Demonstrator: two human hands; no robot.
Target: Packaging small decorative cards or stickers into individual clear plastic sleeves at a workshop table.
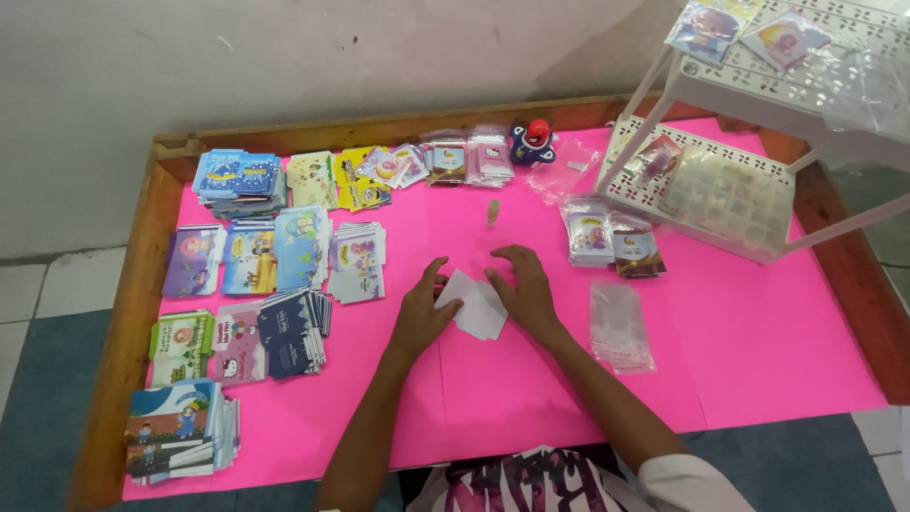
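A flat white card piece (477, 308) lies on the pink table top (531, 389) in front of me. My left hand (424, 311) presses on its left edge with the thumb and fingers. My right hand (521, 287) rests over its right side, fingers spread. Both hands touch the same white piece, which looks partly folded. Several stacks of colourful printed cards (275, 284) lie to the left of my hands.
A clear plastic bag (619, 327) lies right of my right hand. Small packed bags (611, 240) sit beyond it. A white perforated rack (730, 180) stands at the back right. A small bottle (493, 211) and a red-and-blue toy (533, 140) stand at the back. A wooden rim (133, 284) frames the table.
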